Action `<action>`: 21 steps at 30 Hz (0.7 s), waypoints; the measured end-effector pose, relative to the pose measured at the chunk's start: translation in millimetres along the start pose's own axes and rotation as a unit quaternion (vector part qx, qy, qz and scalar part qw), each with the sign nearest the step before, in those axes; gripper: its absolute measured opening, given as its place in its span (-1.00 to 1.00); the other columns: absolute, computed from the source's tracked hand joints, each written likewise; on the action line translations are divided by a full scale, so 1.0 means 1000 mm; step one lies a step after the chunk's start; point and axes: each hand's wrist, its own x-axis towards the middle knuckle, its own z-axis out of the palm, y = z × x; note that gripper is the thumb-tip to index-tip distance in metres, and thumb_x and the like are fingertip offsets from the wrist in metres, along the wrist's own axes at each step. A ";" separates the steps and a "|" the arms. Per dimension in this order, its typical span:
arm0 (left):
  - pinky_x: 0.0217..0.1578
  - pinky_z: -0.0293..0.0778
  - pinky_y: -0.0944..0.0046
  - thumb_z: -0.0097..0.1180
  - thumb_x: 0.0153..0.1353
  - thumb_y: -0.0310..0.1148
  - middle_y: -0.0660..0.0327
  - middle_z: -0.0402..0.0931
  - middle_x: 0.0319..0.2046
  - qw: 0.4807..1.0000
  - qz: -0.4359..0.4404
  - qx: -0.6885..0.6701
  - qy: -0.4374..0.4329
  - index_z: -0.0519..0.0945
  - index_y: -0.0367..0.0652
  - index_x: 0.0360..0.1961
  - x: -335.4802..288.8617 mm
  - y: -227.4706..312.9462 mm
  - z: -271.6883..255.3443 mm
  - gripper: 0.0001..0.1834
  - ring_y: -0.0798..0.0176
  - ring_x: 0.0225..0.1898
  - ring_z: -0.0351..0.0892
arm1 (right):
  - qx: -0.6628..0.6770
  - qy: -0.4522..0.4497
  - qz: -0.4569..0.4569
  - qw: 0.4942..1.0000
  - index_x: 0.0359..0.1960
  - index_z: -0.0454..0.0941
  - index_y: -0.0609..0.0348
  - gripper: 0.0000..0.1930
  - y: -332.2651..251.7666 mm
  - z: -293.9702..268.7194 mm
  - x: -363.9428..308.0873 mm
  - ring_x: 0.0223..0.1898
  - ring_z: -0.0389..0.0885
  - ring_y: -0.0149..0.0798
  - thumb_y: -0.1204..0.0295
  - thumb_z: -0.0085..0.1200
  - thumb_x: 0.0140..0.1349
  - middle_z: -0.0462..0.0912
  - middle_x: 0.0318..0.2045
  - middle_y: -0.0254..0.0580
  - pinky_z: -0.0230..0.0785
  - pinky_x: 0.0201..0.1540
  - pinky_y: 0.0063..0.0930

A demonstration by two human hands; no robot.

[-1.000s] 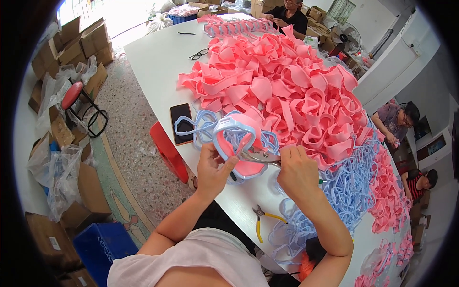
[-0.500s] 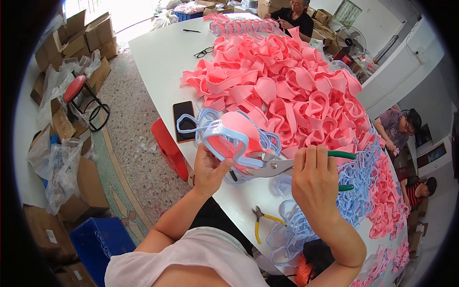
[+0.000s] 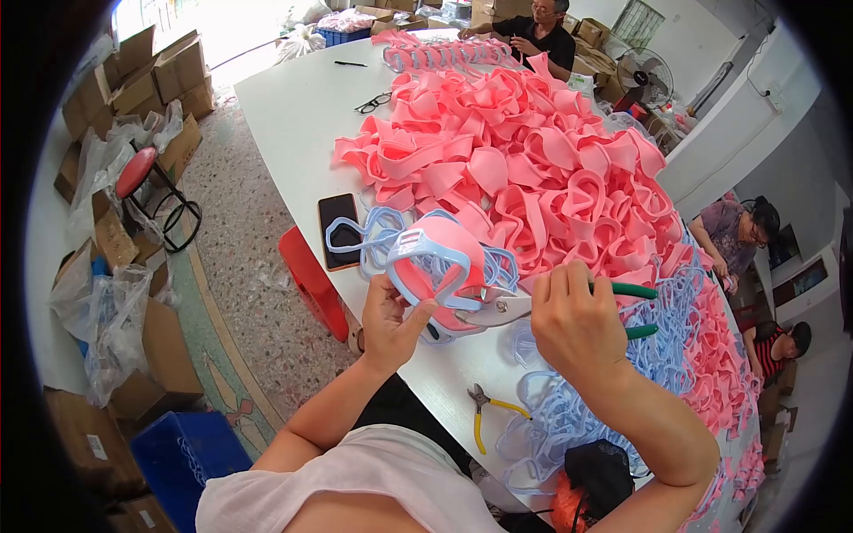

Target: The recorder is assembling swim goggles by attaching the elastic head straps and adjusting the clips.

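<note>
Your left hand [image 3: 391, 330]'s pinching the pink-and-blue piece [image 3: 455, 238] mid-frame, probably bracing it against the pliers [image 3: 505, 311] your right hand [image 3: 577, 313] grips.

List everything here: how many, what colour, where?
table: one, white, centre
pink bands: many, pink, table's middle, right
blue loops: many, blue, table's right
framed band: one, blue and pink, centre
pliers: one, silver and green, beside framed band
cutters: one, yellow, table's near edge
phone: one, dark, table's left
glasses: one, dark, beyond phone
pen: one, dark, beyond glasses
bundle: one, black and orange, lower right
seats: two, red, left
bins: two, blue, left and far
boxes: many, brown, mostly left
bags: several, clear, left
fan: one, dark, upper right
people: three, varied clothes, far and right
left grip: one, bare, on framed band
right grip: one, bare, on pliers
</note>
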 end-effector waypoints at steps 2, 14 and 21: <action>-0.01 0.38 0.31 0.26 0.17 -0.46 0.14 0.42 -0.11 1.000 -0.007 0.000 0.003 0.29 -0.22 -0.04 -0.001 0.002 0.001 -0.57 0.35 -0.08 0.45 | 0.015 0.017 0.003 1.000 -0.56 0.46 0.16 -0.89 0.002 0.002 0.002 -0.36 0.41 -0.24 0.39 0.03 -0.02 0.44 -0.57 -0.22 0.22 -0.40 -0.41; -0.45 0.51 0.47 0.18 0.23 -0.45 0.18 0.47 -0.22 0.986 -0.051 -0.045 0.154 0.28 -0.20 -0.08 0.014 0.012 0.001 -0.65 0.46 -0.33 0.50 | 0.293 -0.070 0.174 0.938 -0.39 0.41 0.27 -0.82 -0.002 0.026 -0.023 -0.21 0.43 -0.06 0.53 0.09 -0.06 0.44 -0.35 -0.06 0.37 -0.17 -0.29; -0.43 0.53 0.47 0.21 0.21 -0.45 0.16 0.44 -0.15 0.984 -0.008 -0.027 0.175 0.25 -0.23 0.01 0.014 0.016 0.011 -0.56 0.44 -0.29 0.51 | 0.231 -0.059 0.168 0.957 -0.49 0.39 0.22 -0.87 -0.020 0.029 -0.017 -0.33 0.49 -0.11 0.56 0.09 -0.10 0.45 -0.46 -0.11 0.44 -0.43 -0.33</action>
